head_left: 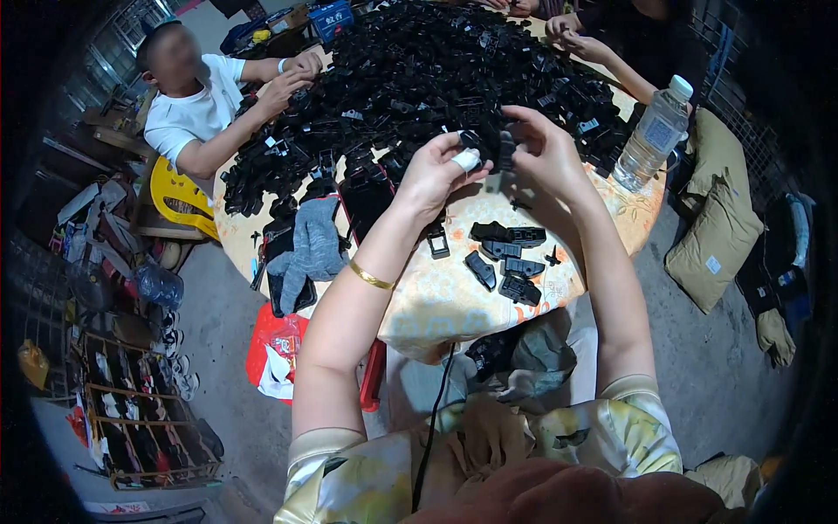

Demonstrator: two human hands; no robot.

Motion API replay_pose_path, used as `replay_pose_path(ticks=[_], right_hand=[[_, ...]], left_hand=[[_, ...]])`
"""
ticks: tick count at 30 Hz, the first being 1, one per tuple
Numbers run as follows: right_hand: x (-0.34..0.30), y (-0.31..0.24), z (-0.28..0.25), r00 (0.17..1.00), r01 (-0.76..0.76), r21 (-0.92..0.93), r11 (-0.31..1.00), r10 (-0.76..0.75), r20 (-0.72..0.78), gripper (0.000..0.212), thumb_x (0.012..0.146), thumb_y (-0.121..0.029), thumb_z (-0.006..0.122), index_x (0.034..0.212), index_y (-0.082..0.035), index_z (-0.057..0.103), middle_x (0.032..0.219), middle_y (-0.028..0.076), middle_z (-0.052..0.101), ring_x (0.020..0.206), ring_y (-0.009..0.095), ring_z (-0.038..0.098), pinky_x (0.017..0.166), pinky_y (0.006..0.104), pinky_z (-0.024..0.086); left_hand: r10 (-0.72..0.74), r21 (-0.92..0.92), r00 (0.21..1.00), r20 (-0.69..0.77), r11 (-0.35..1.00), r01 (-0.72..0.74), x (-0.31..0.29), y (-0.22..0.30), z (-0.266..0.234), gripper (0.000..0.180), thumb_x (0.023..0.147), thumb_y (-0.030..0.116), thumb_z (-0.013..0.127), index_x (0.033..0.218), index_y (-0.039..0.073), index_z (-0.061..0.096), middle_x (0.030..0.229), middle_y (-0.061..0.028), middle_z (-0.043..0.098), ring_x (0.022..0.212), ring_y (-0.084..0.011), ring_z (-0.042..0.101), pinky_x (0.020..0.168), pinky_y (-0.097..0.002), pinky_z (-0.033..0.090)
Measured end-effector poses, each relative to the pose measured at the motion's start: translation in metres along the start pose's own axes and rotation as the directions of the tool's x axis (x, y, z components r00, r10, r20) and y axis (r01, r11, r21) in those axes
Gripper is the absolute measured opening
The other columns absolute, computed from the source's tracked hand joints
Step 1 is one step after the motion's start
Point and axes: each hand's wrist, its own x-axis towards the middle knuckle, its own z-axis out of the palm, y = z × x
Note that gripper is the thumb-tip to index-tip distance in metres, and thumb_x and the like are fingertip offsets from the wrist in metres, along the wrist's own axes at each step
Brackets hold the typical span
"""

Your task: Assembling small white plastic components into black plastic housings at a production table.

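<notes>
In front of the big heap, my left hand (434,177) is closed with a small black plastic part (471,140) at its fingertips; one finger has a white wrap. My right hand (552,160) is beside it, thumb and forefinger curved around another dark plastic part (505,147), which partly blends into the heap behind. Below the hands, a small group of black plastic pieces (502,251) lies on the patterned tablecloth (436,301). A black rectangular frame piece (438,244) rests near my left forearm.
A heap of black plastic parts (419,70) covers the far table. A water bottle (653,135) stands at right. Left of my arm are a grey cloth (310,240) and a dark flat device (365,201). Co-workers handle parts across the table; a yellow plastic chair (179,196) is at left.
</notes>
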Motion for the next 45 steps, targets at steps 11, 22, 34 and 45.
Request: replay_pose_path(ticks=[11, 22, 34, 45], right_hand=[[-0.003, 0.004, 0.014, 0.957, 0.289, 0.168, 0.942, -0.281, -0.073, 0.025, 0.075, 0.001, 0.060, 0.100, -0.001, 0.063, 0.093, 0.008, 0.063, 0.081, 0.014, 0.061, 0.070, 0.0236, 0.050], [-0.011, -0.012, 0.011, 0.993, 0.109, 0.359, 0.927, -0.118, 0.004, 0.028, 0.077, -0.001, 0.064, 0.105, 0.000, 0.061, 0.102, 0.009, 0.062, 0.090, 0.013, 0.059, 0.081, 0.0252, 0.049], [-0.019, -0.021, 0.020, 0.912, 0.390, 0.134, 0.911, -0.363, -0.190, 0.039, 0.075, 0.001, 0.064, 0.113, 0.000, 0.054, 0.102, 0.011, 0.062, 0.092, 0.015, 0.061, 0.081, 0.0268, 0.049], [-0.011, -0.013, 0.027, 0.600, 0.687, -0.415, 0.597, -0.788, -0.139, 0.044, 0.066, 0.005, 0.066, 0.108, -0.003, 0.056, 0.099, 0.010, 0.063, 0.086, 0.021, 0.062, 0.075, 0.0306, 0.051]], left_hand=[[0.040, -0.043, 0.998, 0.038, 0.998, -0.038, -0.003, 0.001, 0.002, 0.030, 0.085, 0.000, 0.052, 0.113, -0.002, 0.045, 0.099, -0.0096, 0.058, 0.088, -0.0163, 0.060, 0.077, -0.0263, 0.053], [0.129, -0.043, 0.989, 0.068, 0.991, -0.126, -0.006, -0.001, 0.005, 0.029, 0.083, 0.001, 0.055, 0.111, -0.001, 0.047, 0.098, -0.0079, 0.059, 0.087, -0.0137, 0.059, 0.075, -0.0241, 0.052], [0.491, 0.398, 0.870, 0.054, 0.788, -0.470, -0.010, 0.001, 0.006, 0.033, 0.081, 0.000, 0.057, 0.113, -0.001, 0.049, 0.096, -0.0069, 0.061, 0.083, -0.0098, 0.058, 0.074, -0.0219, 0.048], [0.363, -0.045, 0.932, -0.024, 0.931, -0.363, -0.017, 0.005, 0.018, 0.025, 0.081, -0.002, 0.056, 0.106, -0.002, 0.055, 0.094, -0.0062, 0.062, 0.084, -0.0097, 0.059, 0.074, -0.0209, 0.048]])
